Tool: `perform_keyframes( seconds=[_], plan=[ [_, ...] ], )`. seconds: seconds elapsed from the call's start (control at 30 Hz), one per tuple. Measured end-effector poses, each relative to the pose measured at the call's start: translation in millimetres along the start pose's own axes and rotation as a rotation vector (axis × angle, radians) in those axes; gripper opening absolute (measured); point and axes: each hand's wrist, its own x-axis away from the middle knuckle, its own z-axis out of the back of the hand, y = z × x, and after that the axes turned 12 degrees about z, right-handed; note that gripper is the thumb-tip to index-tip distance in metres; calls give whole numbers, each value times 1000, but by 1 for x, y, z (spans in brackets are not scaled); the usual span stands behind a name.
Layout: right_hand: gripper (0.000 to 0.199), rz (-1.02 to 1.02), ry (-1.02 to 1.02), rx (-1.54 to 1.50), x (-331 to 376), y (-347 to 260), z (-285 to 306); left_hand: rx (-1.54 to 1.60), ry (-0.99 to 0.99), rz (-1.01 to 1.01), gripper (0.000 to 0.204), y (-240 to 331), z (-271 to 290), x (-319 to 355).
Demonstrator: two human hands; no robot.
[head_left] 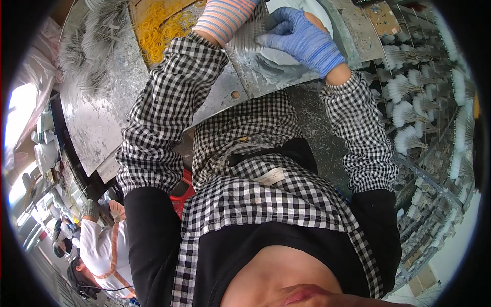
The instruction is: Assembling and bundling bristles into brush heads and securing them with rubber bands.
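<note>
A bundle of thin grey wires or bristles (247, 36) lies between my two hands at the top of the view. My left hand (225, 19), in a pink, orange and grey striped glove, is right beside it; its fingers are cut off by the upper edge. From the right, my right hand (309, 43), in a blue knitted glove, bends its thumb and fingers around the near side of the bundle. Under and behind the blue glove shows a white round dish (323, 11), partly covered by the hand.
Yellow rubber bands (158, 30) fill a shallow wooden tray left of my hands. Loose piles of grey bristles (99, 46) lie on the metal table (92, 128). Racks of white-tipped bristle fans (409, 112) stand at right. Another person (105, 250) works at the lower left.
</note>
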Motion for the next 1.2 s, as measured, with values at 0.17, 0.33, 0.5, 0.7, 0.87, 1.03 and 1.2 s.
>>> perform_keyframes(
  seconds=[0.17,0.33,0.5,0.7,0.87,1.03,1.2],
  plan=[
    [54,-80,-75,-317,-7,11,11,57,35,-143,25,-4,-11,-18],
    [53,-51,80,-207,-10,4,14,74,83,-184,23,-2,-23,-30],
    [53,-76,122,-148,-13,15,19,90,-21,-98,23,9,-25,-35],
    [47,39,176,-344,-11,45,15,-38,-147,-161,45,13,-22,-33],
    [50,41,64,-264,-18,76,10,-362,-111,-515,55,3,-33,-28],
    [72,127,-53,83,-27,116,-15,-983,-19,-891,56,-15,-29,-32],
    [70,104,-68,-57,-24,127,-30,-1067,2,-912,53,-29,-28,-28]
  ],
)
